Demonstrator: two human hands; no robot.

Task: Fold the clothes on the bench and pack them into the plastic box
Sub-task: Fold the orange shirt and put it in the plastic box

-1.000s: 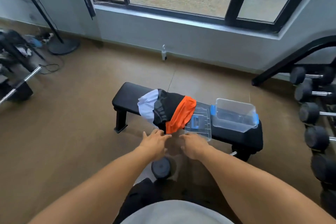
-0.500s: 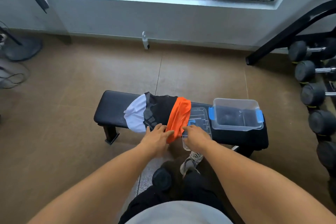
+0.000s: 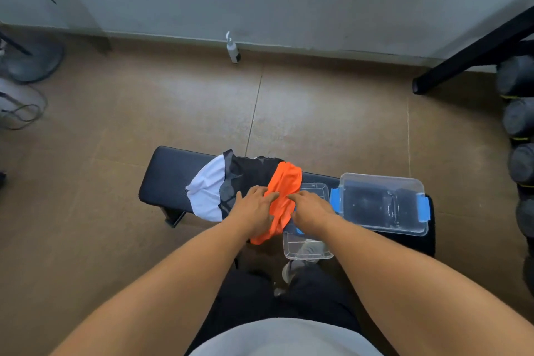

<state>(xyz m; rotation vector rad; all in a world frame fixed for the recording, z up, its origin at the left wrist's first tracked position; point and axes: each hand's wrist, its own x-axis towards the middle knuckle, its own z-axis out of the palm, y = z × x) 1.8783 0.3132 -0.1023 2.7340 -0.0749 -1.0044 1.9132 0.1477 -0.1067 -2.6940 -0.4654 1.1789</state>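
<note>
On the black bench lie three garments side by side: a white one, a black one and an orange one on top at the right. My left hand rests flat on the orange garment's left edge, fingers spread. My right hand touches its right edge, fingers extended. Neither hand has a clear grip on the cloth. The clear plastic box with blue latches stands empty at the bench's right end. Its clear lid lies between the clothes and the box, partly under my right hand.
Dumbbells line a rack along the right edge. A black slanted frame bar stands at the far right. A small spray bottle sits by the wall. A fan base and cables lie at the far left. Open floor surrounds the bench.
I have come closer to the bench and the view has tilted down. Both hands moved forward from the bench's near edge onto the orange garment.
</note>
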